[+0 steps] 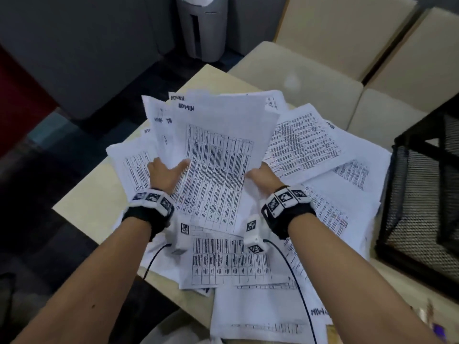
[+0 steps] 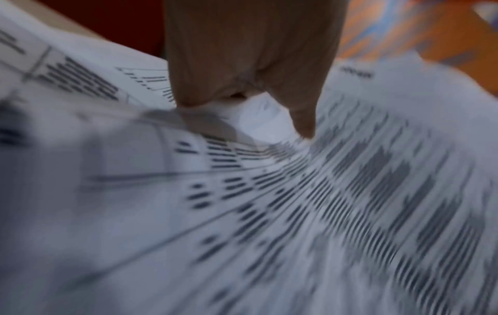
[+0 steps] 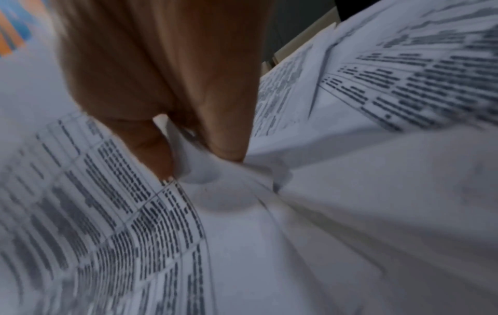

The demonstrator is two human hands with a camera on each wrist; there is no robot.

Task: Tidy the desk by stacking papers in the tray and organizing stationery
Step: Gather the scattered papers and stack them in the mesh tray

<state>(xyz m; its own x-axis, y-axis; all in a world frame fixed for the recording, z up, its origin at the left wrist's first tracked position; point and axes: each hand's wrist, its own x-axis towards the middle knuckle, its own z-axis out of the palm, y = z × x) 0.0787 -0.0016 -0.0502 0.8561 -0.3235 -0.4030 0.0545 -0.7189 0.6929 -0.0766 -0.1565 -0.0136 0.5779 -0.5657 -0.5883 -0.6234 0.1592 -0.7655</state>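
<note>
Between both hands I hold a loose bundle of printed sheets [image 1: 213, 150] tilted up above the desk. My left hand [image 1: 165, 171] grips its left edge, thumb on the top page; the wrist view shows the same hand [image 2: 250, 85] pinching blurred paper [image 2: 350, 191]. My right hand [image 1: 260, 176] grips the bundle's right edge, and in its wrist view this hand [image 3: 172, 102] pinches a crumpled fold of paper [image 3: 194, 168]. More sheets [image 1: 308, 147] lie scattered over the beige desk [image 1: 99, 207]. A black mesh tray [image 1: 422, 194] stands at the right.
Cream seat cushions [image 1: 310, 78] lie beyond the desk's far edge, and a grey bin-like unit [image 1: 202, 28] stands on the floor behind. The desk's left edge drops to dark floor. Small coloured items [image 1: 432, 321] sit at the desk's near right corner.
</note>
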